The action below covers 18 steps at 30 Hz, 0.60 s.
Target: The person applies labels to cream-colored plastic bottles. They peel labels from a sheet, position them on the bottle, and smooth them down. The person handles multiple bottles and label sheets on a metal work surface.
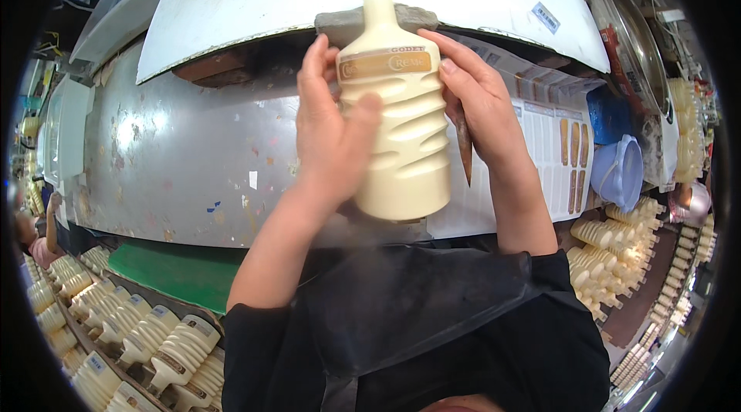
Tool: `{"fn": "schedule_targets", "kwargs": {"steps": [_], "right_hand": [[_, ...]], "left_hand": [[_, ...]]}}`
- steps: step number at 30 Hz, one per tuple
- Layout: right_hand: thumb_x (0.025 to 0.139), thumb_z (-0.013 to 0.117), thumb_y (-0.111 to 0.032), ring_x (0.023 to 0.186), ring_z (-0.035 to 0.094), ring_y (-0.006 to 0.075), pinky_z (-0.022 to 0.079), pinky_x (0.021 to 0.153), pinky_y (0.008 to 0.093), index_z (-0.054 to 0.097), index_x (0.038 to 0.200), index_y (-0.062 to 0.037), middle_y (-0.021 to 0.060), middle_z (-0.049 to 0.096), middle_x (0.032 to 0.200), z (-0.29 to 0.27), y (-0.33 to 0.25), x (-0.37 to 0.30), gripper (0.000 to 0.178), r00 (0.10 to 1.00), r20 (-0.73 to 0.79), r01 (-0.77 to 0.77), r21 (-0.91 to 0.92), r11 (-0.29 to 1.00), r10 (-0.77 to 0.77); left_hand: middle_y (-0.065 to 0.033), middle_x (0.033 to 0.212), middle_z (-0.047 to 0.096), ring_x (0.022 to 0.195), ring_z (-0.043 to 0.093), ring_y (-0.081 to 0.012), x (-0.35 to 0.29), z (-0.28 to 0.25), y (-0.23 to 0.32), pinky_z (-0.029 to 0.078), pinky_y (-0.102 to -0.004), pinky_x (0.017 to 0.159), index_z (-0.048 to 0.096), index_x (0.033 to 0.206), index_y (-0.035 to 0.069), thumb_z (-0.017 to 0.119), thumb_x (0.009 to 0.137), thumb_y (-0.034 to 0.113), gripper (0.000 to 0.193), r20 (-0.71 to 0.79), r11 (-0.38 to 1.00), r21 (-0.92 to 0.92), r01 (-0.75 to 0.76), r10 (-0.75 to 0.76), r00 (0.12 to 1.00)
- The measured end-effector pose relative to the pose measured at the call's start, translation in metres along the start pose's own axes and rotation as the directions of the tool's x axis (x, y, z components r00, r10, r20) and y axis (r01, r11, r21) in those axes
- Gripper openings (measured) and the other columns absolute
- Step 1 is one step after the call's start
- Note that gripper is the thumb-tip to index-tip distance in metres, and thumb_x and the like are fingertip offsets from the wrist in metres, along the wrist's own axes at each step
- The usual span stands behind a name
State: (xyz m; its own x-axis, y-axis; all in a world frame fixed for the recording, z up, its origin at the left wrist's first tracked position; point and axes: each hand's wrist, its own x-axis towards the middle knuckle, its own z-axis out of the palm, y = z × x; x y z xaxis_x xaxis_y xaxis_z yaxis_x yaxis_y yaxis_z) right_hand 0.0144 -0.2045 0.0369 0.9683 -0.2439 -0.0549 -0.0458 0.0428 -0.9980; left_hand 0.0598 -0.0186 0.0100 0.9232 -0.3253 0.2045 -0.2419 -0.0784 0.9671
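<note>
A cream-coloured bottle (405, 134) with slanting ribs lies between my hands, its clear-topped neck pointing away from me. Below its shoulder runs a gold label band (386, 63). My left hand (328, 134) is curved around the bottle's left side, its thumb blurred over the ribs. On the other side, my right hand (482, 99) presses fingers and thumb against the shoulder by the label's end. A brown, pointed blade-like tool (465, 150) sticks down from under that hand; its kind is unclear. The neck passes over a grey stone-like block (340, 24).
Under the bottle is a grey metal table (170, 150), with a label sheet (532, 173) at right. A white board (255, 3) spans the back. A blue bucket (617, 173) stands right. Rows of bottles (177, 350) fill the lower left; another person's hand (54, 204) shows far left.
</note>
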Motion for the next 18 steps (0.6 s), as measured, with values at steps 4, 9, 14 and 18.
{"fn": "schedule_targets", "kwargs": {"steps": [4,9,14,18], "right_hand": [[0.100,0.058,-0.034,0.104,0.063,0.0151,0.049,0.091,0.0306,0.067,0.121,0.0010,0.0097,0.071,0.110,0.005,-0.008,0.011,0.042,1.000,-0.006,0.001,-0.111,0.994,-0.002],[0.085,0.071,-0.054,0.078,0.071,0.0270,0.054,0.074,0.0350,0.073,0.101,-0.0019,0.0152,0.074,0.085,0.011,-0.015,0.019,0.055,0.994,-0.103,-0.015,-0.444,0.896,-0.034],[0.085,0.073,-0.050,0.079,0.071,0.0258,0.054,0.074,0.0346,0.072,0.102,-0.0017,0.0154,0.074,0.086,0.009,-0.012,0.022,0.051,0.995,-0.077,0.024,-0.387,0.922,-0.058],[0.088,0.072,-0.047,0.076,0.068,0.0205,0.053,0.072,0.0325,0.072,0.102,-0.0016,0.0125,0.072,0.083,0.009,0.001,0.022,0.048,0.996,-0.077,0.030,-0.230,0.973,-0.049]], "left_hand": [[-0.0172,0.133,0.048,0.123,0.050,-0.0256,0.016,0.000,0.008,0.039,-0.0366,0.108,0.043,0.140,-0.003,0.048,0.107,0.034,0.050,0.023,0.986,-0.160,0.049,-0.046,0.999],[-0.0172,0.127,0.048,0.114,0.053,-0.0247,0.023,0.015,0.016,0.044,-0.0381,0.100,0.045,0.132,-0.001,0.049,0.106,0.032,0.042,0.011,0.996,-0.020,0.084,-0.084,0.996],[-0.0183,0.126,0.048,0.112,0.054,-0.0260,0.024,0.018,0.016,0.045,-0.0395,0.098,0.043,0.133,-0.001,0.050,0.106,0.030,0.042,-0.015,0.993,0.096,0.064,-0.063,0.998],[-0.0190,0.124,0.050,0.110,0.055,-0.0269,0.024,0.018,0.016,0.045,-0.0397,0.097,0.043,0.132,-0.001,0.050,0.106,0.031,0.042,-0.018,0.992,0.114,0.047,-0.045,0.999]]}}
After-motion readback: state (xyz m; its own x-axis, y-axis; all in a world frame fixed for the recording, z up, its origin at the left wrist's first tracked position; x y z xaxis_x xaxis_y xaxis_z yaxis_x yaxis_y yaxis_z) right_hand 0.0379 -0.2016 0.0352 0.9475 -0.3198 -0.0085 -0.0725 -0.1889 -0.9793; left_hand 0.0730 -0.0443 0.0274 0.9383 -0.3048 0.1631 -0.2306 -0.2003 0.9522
